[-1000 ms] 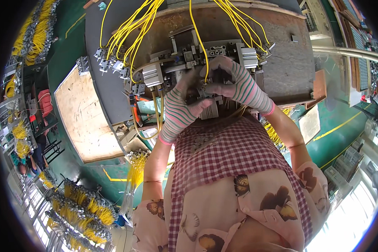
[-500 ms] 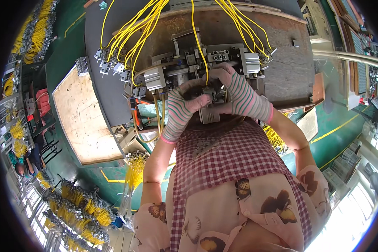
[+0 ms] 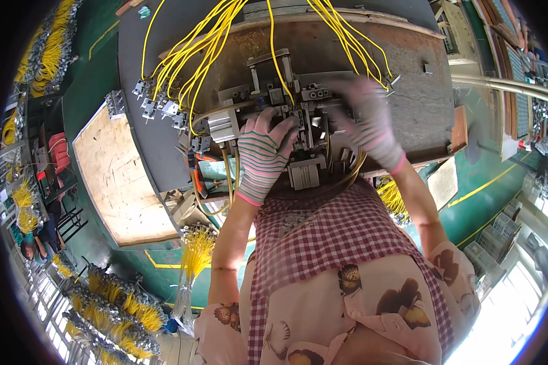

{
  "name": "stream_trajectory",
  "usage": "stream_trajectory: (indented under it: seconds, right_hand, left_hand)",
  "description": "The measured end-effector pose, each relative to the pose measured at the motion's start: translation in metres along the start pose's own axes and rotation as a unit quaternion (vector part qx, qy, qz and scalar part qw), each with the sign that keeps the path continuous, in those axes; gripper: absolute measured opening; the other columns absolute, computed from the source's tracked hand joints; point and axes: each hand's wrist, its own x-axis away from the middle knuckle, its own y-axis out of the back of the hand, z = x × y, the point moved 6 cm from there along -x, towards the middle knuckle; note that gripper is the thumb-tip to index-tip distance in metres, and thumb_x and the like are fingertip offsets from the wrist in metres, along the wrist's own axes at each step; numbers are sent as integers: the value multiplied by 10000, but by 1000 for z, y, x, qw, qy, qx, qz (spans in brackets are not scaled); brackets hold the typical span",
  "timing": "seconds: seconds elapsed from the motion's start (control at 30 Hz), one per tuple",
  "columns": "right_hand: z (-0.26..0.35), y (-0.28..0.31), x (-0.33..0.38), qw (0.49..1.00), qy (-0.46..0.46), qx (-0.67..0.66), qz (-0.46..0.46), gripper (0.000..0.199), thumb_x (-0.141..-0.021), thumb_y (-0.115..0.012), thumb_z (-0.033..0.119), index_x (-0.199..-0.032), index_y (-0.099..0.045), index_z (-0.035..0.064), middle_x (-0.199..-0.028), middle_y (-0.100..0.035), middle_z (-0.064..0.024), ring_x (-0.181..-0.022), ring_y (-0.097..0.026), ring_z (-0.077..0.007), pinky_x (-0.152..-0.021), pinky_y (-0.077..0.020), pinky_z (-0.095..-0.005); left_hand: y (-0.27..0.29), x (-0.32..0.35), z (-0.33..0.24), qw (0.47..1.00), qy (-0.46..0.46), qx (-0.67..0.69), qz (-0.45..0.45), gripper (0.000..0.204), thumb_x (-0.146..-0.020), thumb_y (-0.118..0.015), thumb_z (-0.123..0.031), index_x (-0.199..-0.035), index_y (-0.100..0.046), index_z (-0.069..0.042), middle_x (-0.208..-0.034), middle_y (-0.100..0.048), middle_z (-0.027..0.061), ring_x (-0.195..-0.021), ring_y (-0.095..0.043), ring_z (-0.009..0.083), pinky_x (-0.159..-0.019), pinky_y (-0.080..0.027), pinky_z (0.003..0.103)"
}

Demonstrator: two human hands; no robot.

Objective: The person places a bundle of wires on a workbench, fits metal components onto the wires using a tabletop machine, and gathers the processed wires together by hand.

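A grey metal assembly fixture (image 3: 298, 106) with small blocks and clamps sits on a round rusty work table (image 3: 408, 67). Many yellow wires (image 3: 201, 42) fan out from it toward the far side. My left hand (image 3: 265, 152), in a striped knit glove, lies on the fixture's left middle with its fingertips curled onto a small part; what they hold is hidden. My right hand (image 3: 368, 121), also in a striped glove, is blurred over the fixture's right side with its fingers stretched out and nothing visible in it.
A wooden board (image 3: 119, 176) lies to the left of the table. Bundles of yellow wire (image 3: 195, 252) hang below the table edge, and more (image 3: 112, 301) are stacked on the green floor at lower left. Crates (image 3: 499, 234) stand at the right.
My hands were together at the fixture's middle. My right hand has swung up and to the right, while my left hand has stayed on the fixture.
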Motion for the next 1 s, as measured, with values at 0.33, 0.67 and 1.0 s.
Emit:
stream_trajectory:
  seconds: [0.33, 0.67, 1.0]
  right_hand:
    - [-100, 38, 47, 966, -107, 230, 47, 275, -797, -685, 130, -1063, -628, 100, -944, -677, -136, -873, -648, -330, -768, -504, -418]
    - [-45, 103, 53, 920, -22, 378, -100, 233, -836, -648, 116, -1066, -660, 83, -829, -688, -87, -738, -641, -250, -693, -504, -354]
    - [0, 80, 74, 956, -94, -183, 209, 355, -918, -532, 186, -1211, -553, -13, -1060, -643, -118, -902, -644, -213, -858, -481, -320]
  left_hand:
    - [1, -2, -9, 1000, 11, -15, -3, 307, -727, -753, -185, -1020, -664, -183, -1122, -565, 134, -944, -567, 337, -785, -472, 451]
    - [-2, -3, -12, 976, 112, 177, -64, 432, -770, -726, -102, -1180, -591, -101, -1171, -583, 132, -923, -588, 250, -792, -482, 356]
    - [46, -41, 6, 810, 310, 477, 142, 312, -912, -624, -264, -1131, -659, -46, -816, -633, -20, -691, -500, 31, -622, -377, 184]
